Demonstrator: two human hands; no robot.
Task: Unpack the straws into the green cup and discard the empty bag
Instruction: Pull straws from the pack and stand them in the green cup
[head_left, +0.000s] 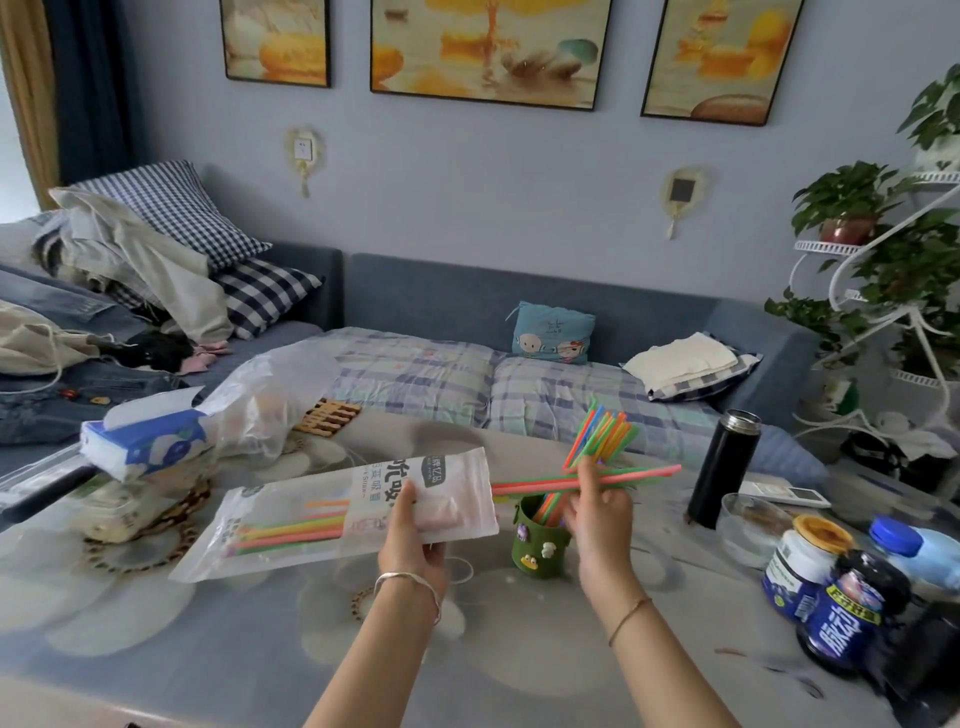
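Observation:
My left hand (413, 540) grips the open end of a clear straw bag (311, 519), held level above the table; several coloured straws (291, 530) still lie inside it. My right hand (602, 512) pinches a bunch of pulled-out straws (639, 475) that lie sideways, just outside the bag mouth. A green cup (535, 545) with small stickers stands on the table below my right hand, and several straws (605, 428) stand in it, fanning up and right.
A black flask (724, 467), a glass bowl (748, 525) and several bottles (841, 597) crowd the table's right side. A tissue pack (145, 444) and a crumpled plastic bag (270, 395) sit at the left. A sofa runs behind the table.

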